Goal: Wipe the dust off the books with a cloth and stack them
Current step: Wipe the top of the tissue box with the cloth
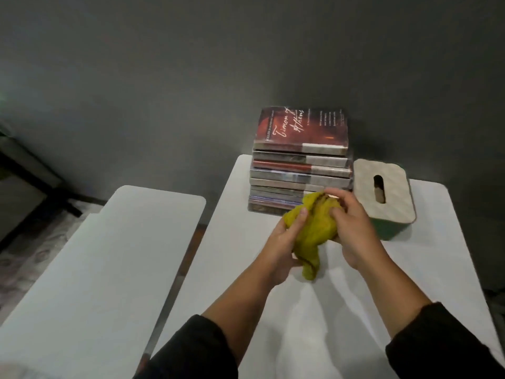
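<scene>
A stack of several paperback books [300, 165] stands at the far end of the white table [246, 269], spines toward me, a dark red cover on top. Just in front of its base I hold a crumpled yellow cloth [314, 231] above the table. My left hand [284, 242] grips the cloth from the left, thumb across it. My right hand [352, 228] grips it from the right, fingers curled into the folds. One end of the cloth hangs down toward the table top.
A tissue box [388, 192] with a pale patterned lid and green sides stands right of the books, close to my right hand. A second white table [95, 269] stands to the left across a narrow gap. A grey wall rises behind.
</scene>
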The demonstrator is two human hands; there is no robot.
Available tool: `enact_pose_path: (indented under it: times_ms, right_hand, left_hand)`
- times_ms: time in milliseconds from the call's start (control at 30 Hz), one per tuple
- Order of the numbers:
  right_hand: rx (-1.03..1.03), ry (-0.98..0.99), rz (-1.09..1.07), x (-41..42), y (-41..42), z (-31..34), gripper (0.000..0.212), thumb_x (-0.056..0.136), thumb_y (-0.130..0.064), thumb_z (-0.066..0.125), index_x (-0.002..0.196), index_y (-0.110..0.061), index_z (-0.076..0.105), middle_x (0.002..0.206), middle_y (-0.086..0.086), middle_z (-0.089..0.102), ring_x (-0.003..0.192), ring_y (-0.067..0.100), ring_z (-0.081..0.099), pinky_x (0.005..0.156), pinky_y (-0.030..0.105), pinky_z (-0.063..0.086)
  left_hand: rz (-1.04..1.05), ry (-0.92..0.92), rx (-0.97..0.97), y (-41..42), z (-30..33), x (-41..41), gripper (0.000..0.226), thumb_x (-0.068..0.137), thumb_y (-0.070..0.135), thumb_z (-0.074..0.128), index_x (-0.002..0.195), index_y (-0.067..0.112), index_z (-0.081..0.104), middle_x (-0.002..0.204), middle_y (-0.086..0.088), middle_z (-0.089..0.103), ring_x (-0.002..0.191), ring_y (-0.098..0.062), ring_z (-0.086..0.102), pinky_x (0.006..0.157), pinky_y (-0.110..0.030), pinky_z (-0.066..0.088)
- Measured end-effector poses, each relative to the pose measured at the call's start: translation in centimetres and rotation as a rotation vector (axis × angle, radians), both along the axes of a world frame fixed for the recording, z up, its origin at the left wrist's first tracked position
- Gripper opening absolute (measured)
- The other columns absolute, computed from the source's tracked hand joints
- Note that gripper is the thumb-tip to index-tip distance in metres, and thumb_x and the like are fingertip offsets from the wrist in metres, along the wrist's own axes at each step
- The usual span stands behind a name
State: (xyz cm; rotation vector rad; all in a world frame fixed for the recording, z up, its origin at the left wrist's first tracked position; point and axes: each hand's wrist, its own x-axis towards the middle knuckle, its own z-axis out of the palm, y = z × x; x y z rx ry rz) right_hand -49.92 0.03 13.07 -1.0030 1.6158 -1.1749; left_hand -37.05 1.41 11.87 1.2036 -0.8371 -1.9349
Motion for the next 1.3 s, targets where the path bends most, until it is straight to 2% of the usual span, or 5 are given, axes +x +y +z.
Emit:
enact_pose_path:
  times_ms: [267,600,767,933,1300]
  right_hand:
    - [-0.002,-0.090,0.126,11.8,-2.5,-1.4,0.036,0.091,0.000,0.047,0.110,-0.029,0.057,0.116,0.003,0.058,0.105,0.018,0.056,0.091,0.040,0.050]
    - [0.350,-0.051,0.375,25.8,-5.1,-6.8,0.030,0.093,-0.033,0.054,0.121,-0.023,0.049,0.117,0.003,0.053,0.105,0.023,0.054,0.079,0.043,0.054]
    - [0.444,-0.185,0.424,30.2,-5.6,-9.4,0.022,0.096,-0.021,0.052,0.116,-0.012,0.053,0.116,0.011,0.056,0.100,0.024,0.057,0.070,0.033,0.055]
    - [0.471,-0.039,0.427,32.3,-5.5,-12.1,0.026,0.092,-0.018,0.054,0.117,-0.022,0.050,0.112,0.007,0.057,0.100,0.026,0.059,0.084,0.047,0.054]
    - [0.381,0.467,0.604,32.2,-4.6,-14.8,0.023,0.094,-0.015,0.049,0.116,-0.011,0.043,0.110,0.010,0.054,0.092,0.021,0.053,0.075,0.029,0.044]
  left_hand:
    - [0.252,0.033,-0.040,-1.6,-1.9,12.5,0.024,0.089,0.017,0.062,0.113,0.012,0.060,0.107,-0.012,0.069,0.090,-0.024,0.070,0.067,-0.034,0.058]
    - [0.534,-0.061,-0.044,-2.0,-5.8,26.9,0.025,0.092,0.020,0.057,0.116,0.010,0.059,0.113,-0.017,0.067,0.100,-0.030,0.067,0.081,-0.040,0.058]
    - [0.584,-0.088,0.042,-2.0,-8.7,31.2,0.030,0.093,0.026,0.056,0.119,0.012,0.058,0.118,-0.016,0.064,0.106,-0.032,0.064,0.087,-0.044,0.055]
    - [0.631,-0.075,0.152,-1.7,-11.2,32.9,0.035,0.093,0.033,0.058,0.121,0.012,0.057,0.119,-0.015,0.063,0.106,-0.032,0.064,0.080,-0.042,0.056]
    - [0.679,-0.516,0.268,-1.3,-13.9,32.3,0.063,0.092,0.030,0.061,0.139,0.009,0.025,0.129,-0.015,0.048,0.115,-0.030,0.052,0.093,-0.037,0.046]
